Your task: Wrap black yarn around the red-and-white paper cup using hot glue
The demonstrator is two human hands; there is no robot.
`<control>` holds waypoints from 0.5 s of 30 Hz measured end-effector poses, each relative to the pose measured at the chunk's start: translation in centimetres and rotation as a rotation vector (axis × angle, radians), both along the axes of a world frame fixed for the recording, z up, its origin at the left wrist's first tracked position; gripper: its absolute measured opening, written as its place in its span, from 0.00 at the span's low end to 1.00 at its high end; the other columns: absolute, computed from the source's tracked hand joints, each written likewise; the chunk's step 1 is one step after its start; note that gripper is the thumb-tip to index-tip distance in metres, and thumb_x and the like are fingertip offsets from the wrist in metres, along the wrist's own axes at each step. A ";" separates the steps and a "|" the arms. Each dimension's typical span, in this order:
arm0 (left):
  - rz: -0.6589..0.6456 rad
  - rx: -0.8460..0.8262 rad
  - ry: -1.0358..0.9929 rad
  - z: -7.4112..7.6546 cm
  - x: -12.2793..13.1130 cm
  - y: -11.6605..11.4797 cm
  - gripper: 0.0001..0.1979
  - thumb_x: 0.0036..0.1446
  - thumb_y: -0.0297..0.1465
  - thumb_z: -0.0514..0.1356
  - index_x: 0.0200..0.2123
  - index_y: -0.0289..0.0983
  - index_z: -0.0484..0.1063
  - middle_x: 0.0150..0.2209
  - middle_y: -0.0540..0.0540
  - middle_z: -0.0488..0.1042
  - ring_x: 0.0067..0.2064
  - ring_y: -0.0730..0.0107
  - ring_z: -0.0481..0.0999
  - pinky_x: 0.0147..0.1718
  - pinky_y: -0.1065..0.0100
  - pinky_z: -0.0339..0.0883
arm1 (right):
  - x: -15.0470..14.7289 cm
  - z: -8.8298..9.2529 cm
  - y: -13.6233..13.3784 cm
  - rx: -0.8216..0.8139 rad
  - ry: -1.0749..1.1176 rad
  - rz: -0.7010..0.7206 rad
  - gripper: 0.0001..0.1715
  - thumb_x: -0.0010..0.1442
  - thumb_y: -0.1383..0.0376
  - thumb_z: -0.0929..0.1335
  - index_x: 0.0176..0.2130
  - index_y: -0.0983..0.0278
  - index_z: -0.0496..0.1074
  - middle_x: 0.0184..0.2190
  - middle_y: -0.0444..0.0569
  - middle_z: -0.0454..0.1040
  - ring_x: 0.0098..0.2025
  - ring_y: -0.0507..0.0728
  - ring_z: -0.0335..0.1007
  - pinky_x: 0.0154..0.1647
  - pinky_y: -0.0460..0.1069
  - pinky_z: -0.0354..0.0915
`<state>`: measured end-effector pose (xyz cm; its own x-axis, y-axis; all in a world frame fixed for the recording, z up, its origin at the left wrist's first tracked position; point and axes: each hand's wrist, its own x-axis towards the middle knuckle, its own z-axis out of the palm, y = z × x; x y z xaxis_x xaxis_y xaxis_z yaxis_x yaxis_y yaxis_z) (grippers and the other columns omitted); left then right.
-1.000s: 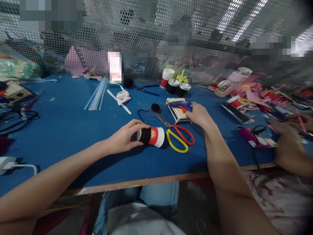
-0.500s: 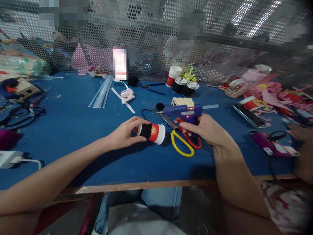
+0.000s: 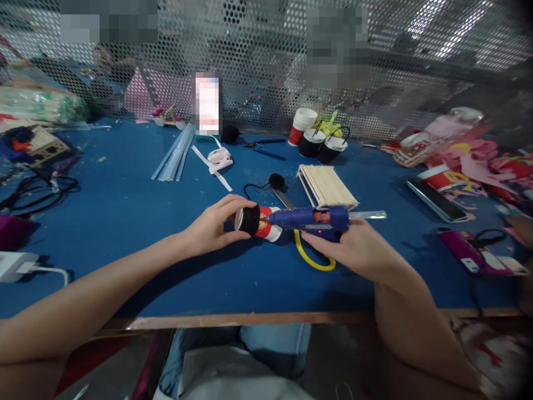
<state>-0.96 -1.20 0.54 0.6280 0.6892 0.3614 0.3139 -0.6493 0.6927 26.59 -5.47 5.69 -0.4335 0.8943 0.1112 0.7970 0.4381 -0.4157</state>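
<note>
On its side above the blue tabletop lies a red and white paper cup [image 3: 272,231] with a black band [image 3: 250,221] around its left end. My left hand [image 3: 216,225] grips that banded end between thumb and fingers. A blue hot glue gun [image 3: 308,218] is in my right hand [image 3: 353,244], a clear glue stick [image 3: 368,215] jutting from its back and a small red light on its side. The gun's nozzle points left, at the cup near the band's edge; whether they touch I cannot tell. Scissors with a yellow handle [image 3: 310,261] lie partly hidden beneath the gun.
Behind my right hand stands a small wooden stick rack [image 3: 331,186]. A black round pad with a cord [image 3: 276,181] lies nearby. Farther back are white ribbon [image 3: 219,160], glue sticks [image 3: 172,155], pliers [image 3: 266,147], several paper cups [image 3: 312,139] and a lit phone [image 3: 207,103]. Another phone [image 3: 437,200] lies right.
My right hand has brought the glue gun down, so its nozzle now overlaps the cup at the black band. The wooden rack shows more fully. My left hand keeps its hold.
</note>
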 end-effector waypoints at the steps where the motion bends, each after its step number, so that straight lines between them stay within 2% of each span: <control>1: 0.001 0.004 0.001 0.0 0.0 0.0 0.24 0.54 0.32 0.61 0.54 0.38 0.60 0.51 0.39 0.63 0.48 0.62 0.70 0.45 0.62 0.70 | 0.3 -0.1 0.0 0.018 -0.026 0.034 0.15 0.55 0.55 0.63 0.34 0.59 0.75 0.26 0.48 0.73 0.28 0.57 0.67 0.31 0.52 0.62; 3: 0.006 0.011 0.005 0.0 0.0 0.0 0.24 0.54 0.32 0.61 0.54 0.38 0.60 0.51 0.39 0.63 0.48 0.62 0.70 0.45 0.62 0.70 | 0.6 -0.1 -0.1 0.049 -0.064 0.074 0.18 0.56 0.55 0.61 0.36 0.58 0.76 0.22 0.48 0.71 0.26 0.57 0.64 0.28 0.52 0.60; 7: 0.013 0.013 0.013 -0.1 0.0 0.0 0.25 0.54 0.33 0.61 0.54 0.39 0.60 0.50 0.40 0.63 0.48 0.62 0.69 0.44 0.63 0.70 | -0.1 0.7 -0.6 0.113 -0.111 0.116 0.22 0.57 0.57 0.56 0.33 0.59 0.76 0.14 0.48 0.63 0.20 0.56 0.58 0.24 0.52 0.57; 11: 0.010 0.010 0.012 -0.1 -0.1 0.1 0.24 0.54 0.33 0.61 0.54 0.38 0.60 0.51 0.39 0.63 0.48 0.63 0.69 0.44 0.63 0.70 | -1.4 1.5 -0.9 0.074 -0.040 0.039 0.19 0.56 0.57 0.58 0.29 0.60 0.75 0.17 0.50 0.65 0.23 0.57 0.62 0.28 0.53 0.61; 15: 0.008 0.010 0.007 -0.1 -0.1 0.1 0.25 0.54 0.32 0.61 0.54 0.38 0.60 0.50 0.39 0.63 0.48 0.63 0.69 0.45 0.62 0.70 | -1.7 1.8 -1.1 0.086 -0.034 0.055 0.22 0.57 0.56 0.56 0.30 0.59 0.74 0.13 0.48 0.61 0.24 0.58 0.63 0.28 0.54 0.61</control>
<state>-1.04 -1.12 0.40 0.6247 0.6907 0.3642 0.3240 -0.6537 0.6838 24.86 -6.54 7.45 -0.4862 0.8570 0.1709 0.7842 0.5142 -0.3474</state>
